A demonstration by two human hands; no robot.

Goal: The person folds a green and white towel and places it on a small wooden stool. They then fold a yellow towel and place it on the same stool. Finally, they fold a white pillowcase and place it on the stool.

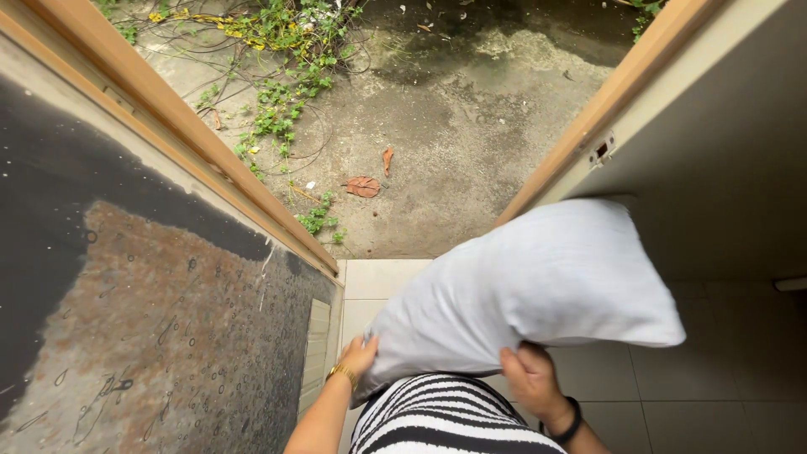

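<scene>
While both hands close on its lower edge, a white pillow (538,290) hangs over the tiled doorway floor (382,282). The left hand (360,355) pinches one corner; the right hand (530,378) grips the bottom seam, fingers curled tight. It looks light, soft and floppy, best held at corners. Beyond lies mossy concrete ground (454,126).

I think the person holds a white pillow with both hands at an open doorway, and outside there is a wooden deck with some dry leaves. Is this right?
Not quite. The head view shows bare, stained concrete ground outside, not a wooden deck. The rest holds: left hand and right hand hold the white pillow, and dry leaves lie outside.
</scene>
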